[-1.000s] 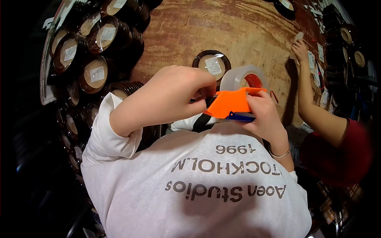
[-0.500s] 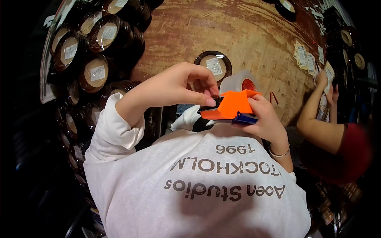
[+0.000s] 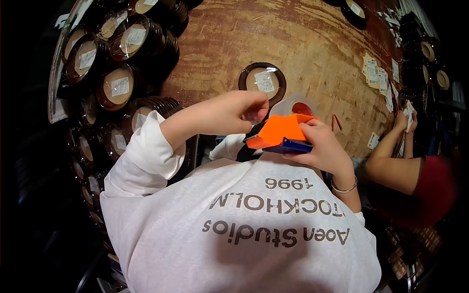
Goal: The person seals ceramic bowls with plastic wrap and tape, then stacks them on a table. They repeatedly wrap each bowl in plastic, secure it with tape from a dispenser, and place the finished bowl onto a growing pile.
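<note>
My right hand (image 3: 322,141) grips an orange and blue tape dispenser (image 3: 283,131) in front of my chest. A roll of clear tape (image 3: 299,108) with a red core sits in its far side. My left hand (image 3: 246,112) is just left of the dispenser's front end, its fingers curled in and the thumb close to them. Whatever those fingers may hold is too fine to make out. Beyond both hands, a dark-rimmed round plate (image 3: 282,88) with a tan middle and a white label lies on the wooden table.
Stacks of similar labelled round plates (image 3: 117,90) crowd the left side. Label sheets (image 3: 373,73) lie on the table (image 3: 220,39) at right. There a co-worker in a red sleeve (image 3: 435,190) holds a small paper (image 3: 409,116). More dark plates (image 3: 442,80) stand behind that person.
My left hand has moved slightly nearer my body and away from the dispenser's front, its fingers curling more. The dispenser has barely shifted. The co-worker's hands have moved down with a paper.
</note>
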The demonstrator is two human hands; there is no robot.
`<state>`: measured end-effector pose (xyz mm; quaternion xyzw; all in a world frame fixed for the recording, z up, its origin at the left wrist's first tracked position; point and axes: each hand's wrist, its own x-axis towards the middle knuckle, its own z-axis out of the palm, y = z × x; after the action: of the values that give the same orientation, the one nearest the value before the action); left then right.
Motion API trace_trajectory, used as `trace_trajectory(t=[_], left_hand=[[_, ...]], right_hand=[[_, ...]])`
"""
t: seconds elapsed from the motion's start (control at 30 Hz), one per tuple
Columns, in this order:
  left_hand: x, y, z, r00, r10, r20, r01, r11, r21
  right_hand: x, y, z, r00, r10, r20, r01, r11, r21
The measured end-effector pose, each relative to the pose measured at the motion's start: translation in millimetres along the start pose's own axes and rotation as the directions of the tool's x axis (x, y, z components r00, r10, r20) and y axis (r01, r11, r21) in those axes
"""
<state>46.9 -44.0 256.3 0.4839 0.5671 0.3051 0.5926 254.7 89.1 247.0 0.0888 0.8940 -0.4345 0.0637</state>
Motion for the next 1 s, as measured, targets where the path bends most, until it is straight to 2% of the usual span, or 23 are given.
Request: trace_trajectory(t=[0.1,0.17,0.2,0.27,0.3,0.33,0.4,0.43,0.53,0.6,0.67,0.73,0.8,0.9,0.93,1.0], left_hand=[[2,-2,-1,0.999,-0.003,0.041,0.001,0.999,0.043],[0,-7,-4,0.998,0.046,0.052,-0.029,0.957,-0.289],[-1,-8,-6,0.998,0.047,0.050,-0.031,0.957,-0.288],[-3,-11,-10,0.997,-0.060,0.044,0.074,0.835,-0.545],[-4,-13,-10,0.997,-0.069,0.030,0.073,0.805,-0.588],[-4,-16,-6,0.997,-0.067,0.029,0.071,0.805,-0.589],[-4,-24,5,0.990,-0.105,-0.097,0.034,0.834,-0.550],[-2,-32,10,0.989,-0.055,-0.138,-0.035,0.818,-0.575],[-3,-42,17,0.974,-0.137,-0.182,0.002,0.803,-0.596],[-5,-45,26,0.962,-0.143,-0.232,-0.038,0.773,-0.633],[-6,-46,31,0.944,-0.072,-0.323,-0.172,0.728,-0.663],[-4,-54,35,0.933,-0.112,-0.342,-0.172,0.696,-0.698],[-2,-64,39,0.920,-0.156,-0.360,-0.174,0.659,-0.731],[7,-79,44,0.958,-0.052,-0.283,-0.242,0.388,-0.889],[9,-78,43,0.957,-0.049,-0.288,-0.248,0.381,-0.891],[11,-76,40,0.975,-0.063,-0.213,-0.197,0.196,-0.961]], right_hand=[[-2,0,0,1.000,0.013,0.024,-0.014,0.999,0.034],[-1,2,-1,1.000,0.003,0.016,-0.004,0.998,0.065],[-1,4,-2,1.000,0.000,0.019,-0.002,0.994,0.109],[-2,6,-2,1.000,-0.002,0.020,-0.001,0.989,0.150],[-2,7,-2,0.998,0.040,0.043,-0.048,0.980,0.192],[-2,7,-3,0.994,0.083,0.069,-0.097,0.968,0.233],[-1,7,-4,0.984,0.125,0.125,-0.151,0.961,0.233],[1,8,-5,0.970,0.165,0.179,-0.204,0.952,0.230],[3,18,1,0.961,0.167,0.218,-0.224,0.937,0.268],[5,22,1,0.956,0.168,0.242,-0.240,0.919,0.312],[9,24,1,0.950,0.167,0.264,-0.257,0.899,0.355],[13,24,1,0.939,0.205,0.278,-0.322,0.809,0.491],[17,24,0,0.927,0.197,0.318,-0.338,0.805,0.488],[22,27,-4,0.892,0.198,0.406,-0.397,0.771,0.498],[24,28,-6,0.866,0.207,0.456,-0.444,0.738,0.508],[26,27,-8,0.861,0.211,0.463,-0.462,0.705,0.538]])
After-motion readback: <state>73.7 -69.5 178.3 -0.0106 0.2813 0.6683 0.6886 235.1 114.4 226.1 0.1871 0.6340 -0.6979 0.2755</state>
